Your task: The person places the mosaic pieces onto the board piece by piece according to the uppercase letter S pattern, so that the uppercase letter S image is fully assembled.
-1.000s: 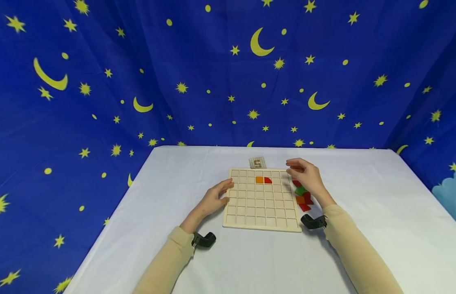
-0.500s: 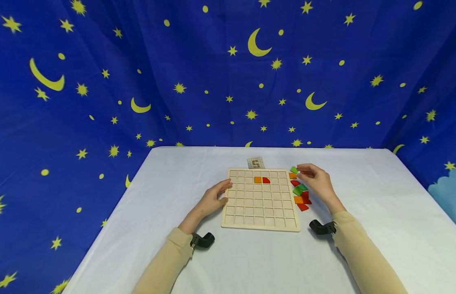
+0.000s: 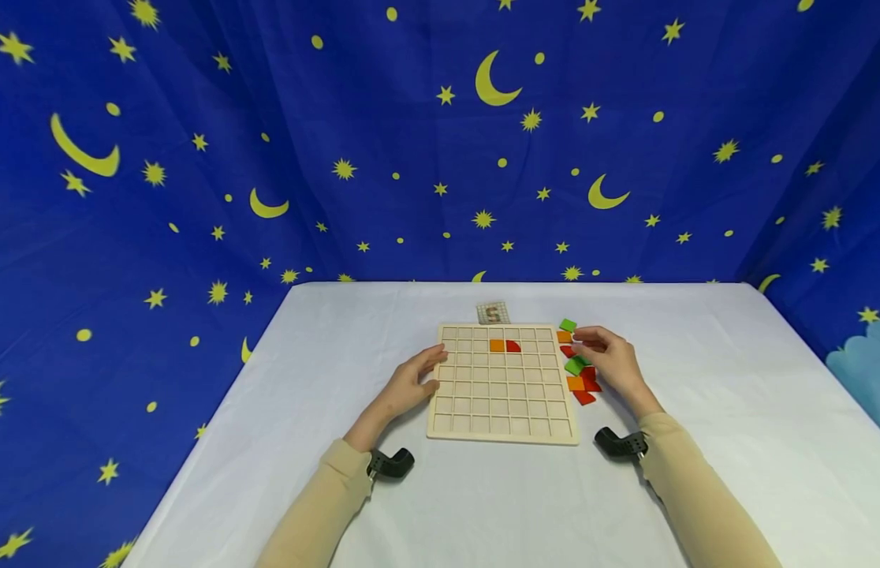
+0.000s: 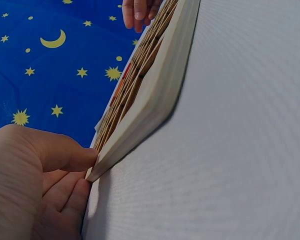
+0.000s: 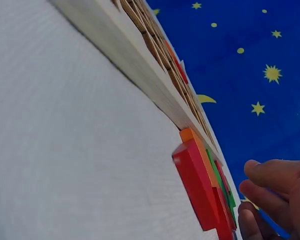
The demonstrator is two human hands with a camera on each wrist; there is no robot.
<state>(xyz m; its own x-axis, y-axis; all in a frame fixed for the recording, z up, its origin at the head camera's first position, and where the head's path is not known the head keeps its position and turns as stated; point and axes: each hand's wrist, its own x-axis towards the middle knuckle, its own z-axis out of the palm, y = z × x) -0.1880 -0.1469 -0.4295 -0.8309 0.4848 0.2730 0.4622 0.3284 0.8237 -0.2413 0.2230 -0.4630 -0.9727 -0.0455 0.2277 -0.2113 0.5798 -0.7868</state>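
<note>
While the left hand (image 3: 409,383) rests its thumb and fingertips, spread apart, against the left edge of the board (image 3: 500,390), the right hand (image 3: 613,363) hangs over the loose pieces (image 3: 576,366) just beside the right edge. Its fingers are lightly bent, the thumb a little apart from them; from where I stand I cannot tell whether a fingertip touches a red piece below.

That board is pale wood, square and flat on the tabletop (image 3: 497,505), with thin raised strips marking out seven rows of seven cells. Two pieces lie in it, side by side in the second row from the far edge: one orange square (image 3: 497,345) and one red quarter-round (image 3: 513,346).

Among the loose ones I count two orange, at least two green and at least three red; they overlap too much for an exact tally. One small card (image 3: 493,313) with a brown figure lies just beyond the board. Two beige sleeves (image 3: 319,505) carry two black wrist cameras (image 3: 393,464). Behind hangs a blue starry curtain (image 3: 412,142).
</note>
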